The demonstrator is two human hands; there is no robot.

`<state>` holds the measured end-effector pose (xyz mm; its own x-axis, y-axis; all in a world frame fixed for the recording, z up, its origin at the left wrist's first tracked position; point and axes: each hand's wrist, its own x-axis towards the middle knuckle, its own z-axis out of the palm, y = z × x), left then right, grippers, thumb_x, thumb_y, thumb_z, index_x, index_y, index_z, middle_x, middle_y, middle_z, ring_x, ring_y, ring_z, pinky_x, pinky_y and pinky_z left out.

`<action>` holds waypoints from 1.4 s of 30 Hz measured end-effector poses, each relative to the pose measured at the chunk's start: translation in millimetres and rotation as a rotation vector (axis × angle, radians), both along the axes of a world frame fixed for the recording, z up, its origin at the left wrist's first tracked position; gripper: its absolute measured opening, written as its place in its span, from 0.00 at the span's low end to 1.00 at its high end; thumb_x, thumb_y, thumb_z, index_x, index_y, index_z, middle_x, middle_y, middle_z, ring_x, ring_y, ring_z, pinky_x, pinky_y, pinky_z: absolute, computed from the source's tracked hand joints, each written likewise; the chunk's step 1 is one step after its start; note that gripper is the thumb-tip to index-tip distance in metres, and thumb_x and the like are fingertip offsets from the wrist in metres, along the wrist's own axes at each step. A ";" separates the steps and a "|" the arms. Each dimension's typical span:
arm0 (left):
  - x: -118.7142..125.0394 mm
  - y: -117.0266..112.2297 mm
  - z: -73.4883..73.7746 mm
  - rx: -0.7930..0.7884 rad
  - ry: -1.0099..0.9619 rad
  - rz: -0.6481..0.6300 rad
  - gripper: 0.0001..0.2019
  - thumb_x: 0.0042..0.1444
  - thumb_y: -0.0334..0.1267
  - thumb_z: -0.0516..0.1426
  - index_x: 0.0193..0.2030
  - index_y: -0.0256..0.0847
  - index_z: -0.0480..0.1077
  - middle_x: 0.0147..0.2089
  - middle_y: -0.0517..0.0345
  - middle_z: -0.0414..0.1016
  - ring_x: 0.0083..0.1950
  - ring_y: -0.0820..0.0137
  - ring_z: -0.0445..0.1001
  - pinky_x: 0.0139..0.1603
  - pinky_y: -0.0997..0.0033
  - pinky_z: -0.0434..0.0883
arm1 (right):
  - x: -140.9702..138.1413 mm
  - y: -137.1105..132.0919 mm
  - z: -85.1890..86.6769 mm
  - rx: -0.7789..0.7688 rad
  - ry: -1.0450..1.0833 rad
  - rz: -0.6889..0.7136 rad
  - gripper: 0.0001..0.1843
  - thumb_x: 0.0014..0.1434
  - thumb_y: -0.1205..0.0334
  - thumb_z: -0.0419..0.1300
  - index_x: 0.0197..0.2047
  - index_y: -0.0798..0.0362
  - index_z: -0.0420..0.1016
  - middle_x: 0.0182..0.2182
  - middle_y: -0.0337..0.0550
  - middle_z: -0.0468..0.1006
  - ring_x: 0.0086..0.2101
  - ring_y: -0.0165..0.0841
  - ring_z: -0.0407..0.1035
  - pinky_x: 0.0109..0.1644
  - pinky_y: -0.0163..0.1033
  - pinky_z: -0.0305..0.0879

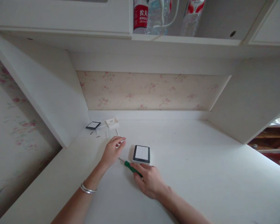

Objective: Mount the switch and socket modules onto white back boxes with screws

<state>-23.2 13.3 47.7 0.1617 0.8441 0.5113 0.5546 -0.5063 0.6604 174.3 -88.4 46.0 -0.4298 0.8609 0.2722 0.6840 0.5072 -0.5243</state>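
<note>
My right hand (149, 181) is closed round a green-handled screwdriver (130, 166), whose metal tip points left toward my left hand. A wall switch with a dark frame and two white rockers (142, 153) lies on the white desk (200, 174) just above my right hand. My left hand (112, 151) rests on the desk with its fingers curled over small white parts; what it holds, if anything, I cannot make out. A silver bangle is on my left wrist.
At the back left corner lie a dark-framed plate (93, 125), a white switch part (112, 122), and a few small screws (91, 133). Water bottles (141, 15) stand on the shelf above. White side panels wall in the desk left and right.
</note>
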 end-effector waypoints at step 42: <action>52.6 -14.1 -31.7 -0.197 0.131 -0.284 0.31 0.46 0.52 0.63 0.56 0.44 0.64 0.52 0.51 0.62 0.55 0.60 0.62 0.59 0.62 0.60 | 25.6 72.3 66.9 -0.019 1.648 -0.165 0.18 0.59 0.50 0.53 0.23 0.52 0.61 0.17 0.30 0.61 0.12 0.21 0.52 0.14 0.30 0.42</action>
<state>29.5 -0.9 16.0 0.4572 0.8364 0.3025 0.4967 -0.5222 0.6933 200.0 -16.1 112.9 0.3819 0.8732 0.3027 -0.5343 0.4759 -0.6987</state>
